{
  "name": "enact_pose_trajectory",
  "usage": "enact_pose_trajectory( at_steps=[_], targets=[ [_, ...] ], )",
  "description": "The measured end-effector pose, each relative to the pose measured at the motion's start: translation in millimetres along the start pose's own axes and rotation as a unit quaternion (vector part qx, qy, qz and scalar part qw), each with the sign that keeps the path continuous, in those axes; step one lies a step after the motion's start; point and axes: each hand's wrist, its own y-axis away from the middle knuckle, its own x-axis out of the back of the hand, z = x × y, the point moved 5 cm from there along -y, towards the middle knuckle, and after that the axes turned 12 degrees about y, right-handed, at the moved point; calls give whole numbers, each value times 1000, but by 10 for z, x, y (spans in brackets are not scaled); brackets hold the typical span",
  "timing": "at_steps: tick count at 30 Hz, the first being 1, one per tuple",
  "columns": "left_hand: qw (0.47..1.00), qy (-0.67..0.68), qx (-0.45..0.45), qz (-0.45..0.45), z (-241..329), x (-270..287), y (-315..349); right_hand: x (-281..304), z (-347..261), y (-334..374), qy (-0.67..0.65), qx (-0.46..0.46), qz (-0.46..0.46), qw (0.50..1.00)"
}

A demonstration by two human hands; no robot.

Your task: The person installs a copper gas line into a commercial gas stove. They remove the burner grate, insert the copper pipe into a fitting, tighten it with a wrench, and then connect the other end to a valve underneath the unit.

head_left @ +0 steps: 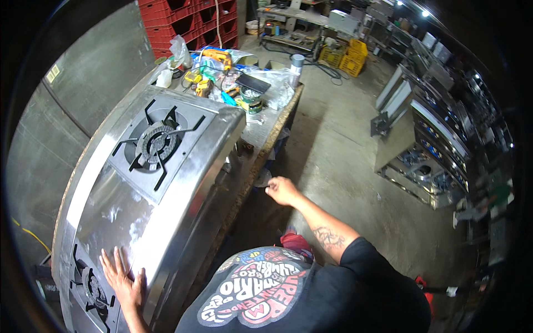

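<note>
A stainless-steel gas stove (pixel 114 213) lies along the workbench on my left, with a burner (pixel 158 143) and black pan supports at its far end. Near its close end sits a second burner (pixel 91 286), partly behind my hand. My left hand (pixel 123 277) rests flat on the steel top between the two burners, fingers spread. Beside the bench edge, my right hand (pixel 282 190) is closed, fingertips pinched together. At those fingertips shows a small greyish, rounded thing (pixel 262 178); its kind is unclear against the dark bench side.
Beyond the stove, the workbench (pixel 266 132) carries an orange power tool (pixel 216 56), a phone (pixel 254 83), a spray can (pixel 296 69) and plastic bags. Red crates (pixel 189 25) are stacked behind. Across the floor to the right stands another metal stove (pixel 425 144). Yellow crates (pixel 352 58) sit farther back.
</note>
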Motion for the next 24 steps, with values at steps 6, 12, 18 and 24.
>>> enact_pose_trajectory(
  at_steps=[6,12,18,24],
  targets=[
    [982,-36,120,140,-621,-207,210,188,205,-1981,90,92,-21,991],
    [938,-47,264,221,-853,-460,672,137,278,-2727,192,246,-203,928],
    [909,215,157,322,186,244,3,1140,248,-3356,160,396,143,893],
    [938,309,10,159,2202,1264,-1043,1369,328,-4657,283,97,39,954]
  ],
)
